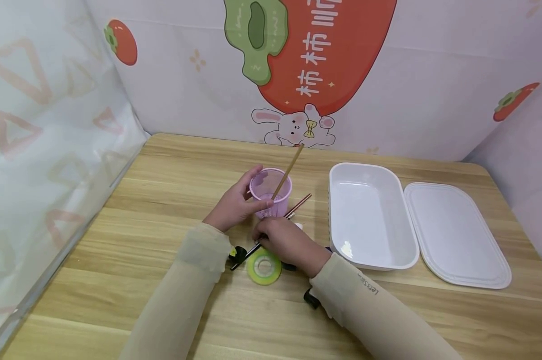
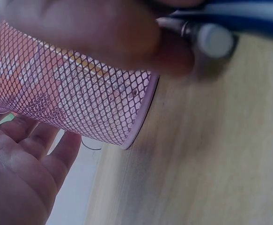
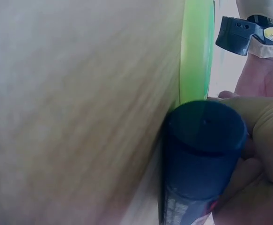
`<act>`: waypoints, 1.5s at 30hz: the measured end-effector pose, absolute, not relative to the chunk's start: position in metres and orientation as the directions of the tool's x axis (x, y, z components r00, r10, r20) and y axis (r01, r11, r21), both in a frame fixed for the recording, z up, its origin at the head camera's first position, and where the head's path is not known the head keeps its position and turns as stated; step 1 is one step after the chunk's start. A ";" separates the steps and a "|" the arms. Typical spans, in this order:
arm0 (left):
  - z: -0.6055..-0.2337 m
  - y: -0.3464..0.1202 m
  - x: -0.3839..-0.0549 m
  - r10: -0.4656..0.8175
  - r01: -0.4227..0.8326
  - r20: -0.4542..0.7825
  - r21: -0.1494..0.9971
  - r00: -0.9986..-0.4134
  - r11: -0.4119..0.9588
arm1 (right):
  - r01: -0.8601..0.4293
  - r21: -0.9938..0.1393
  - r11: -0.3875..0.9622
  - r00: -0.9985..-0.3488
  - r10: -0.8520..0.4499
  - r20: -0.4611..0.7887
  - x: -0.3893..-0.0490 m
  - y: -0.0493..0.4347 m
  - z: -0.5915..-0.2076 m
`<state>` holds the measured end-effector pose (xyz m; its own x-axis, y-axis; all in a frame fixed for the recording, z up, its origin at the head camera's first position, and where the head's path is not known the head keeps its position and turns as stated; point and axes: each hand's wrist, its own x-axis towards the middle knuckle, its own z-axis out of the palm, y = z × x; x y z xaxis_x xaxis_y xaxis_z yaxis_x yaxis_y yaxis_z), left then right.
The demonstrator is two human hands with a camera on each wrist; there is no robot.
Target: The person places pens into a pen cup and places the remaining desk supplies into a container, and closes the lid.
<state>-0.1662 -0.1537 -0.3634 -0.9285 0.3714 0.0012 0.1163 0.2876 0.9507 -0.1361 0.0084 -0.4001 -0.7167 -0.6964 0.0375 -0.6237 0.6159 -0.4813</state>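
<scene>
My left hand [image 1: 236, 206] holds a pink mesh pen cup [image 1: 275, 210], fingers round its far side and thumb at the near rim. A plain wooden stick [image 1: 294, 162] leans up out of the cup. Just in front of it, my right hand [image 1: 291, 243] pinches a slim black pencil [image 1: 245, 257] low over the table; its middle is hidden by the fingers. A silver collar and white end [image 2: 216, 41] show in the left wrist view. Beneath that hand lie a yellow-green tape roll [image 1: 275, 272] and a dark blue capped tube [image 3: 199, 168].
A reddish pencil-like stick [image 1: 303, 201] juts out beyond the right hand. To the right stand a white rectangular tub [image 1: 372, 215] and its flat white lid [image 1: 460, 235]. A printed cloth [image 1: 185, 85] hangs behind the wooden table [image 1: 172, 185].
</scene>
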 end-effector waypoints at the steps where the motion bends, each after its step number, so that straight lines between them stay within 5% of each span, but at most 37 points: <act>1: -0.363 -0.154 -0.166 0.371 0.116 0.001 0.950 -0.929 0.288 | -0.625 -0.481 0.615 -0.715 -0.698 0.037 -0.136 0.008 -0.400; 21: -0.362 -0.153 -0.165 0.369 0.110 -0.002 0.953 -0.929 0.284 | -0.667 -0.413 0.621 -0.701 -0.710 0.066 -0.133 0.010 -0.394; 37: -0.390 -0.156 -0.180 0.351 0.124 0.016 0.950 -0.936 0.287 | -0.666 -0.529 0.526 -0.729 -0.608 0.313 -0.123 0.022 -0.374; 45: -0.394 -0.157 -0.183 0.350 0.156 0.045 0.942 -0.936 0.296 | -0.600 -0.700 0.387 -0.782 -0.467 0.412 -0.121 0.030 -0.365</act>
<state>-0.1825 -0.1573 -0.3943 -0.9357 0.3499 0.0454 0.1564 0.2958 0.9424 -0.1208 0.0298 -0.3648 -0.7824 -0.4674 0.4116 -0.5997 0.3871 -0.7004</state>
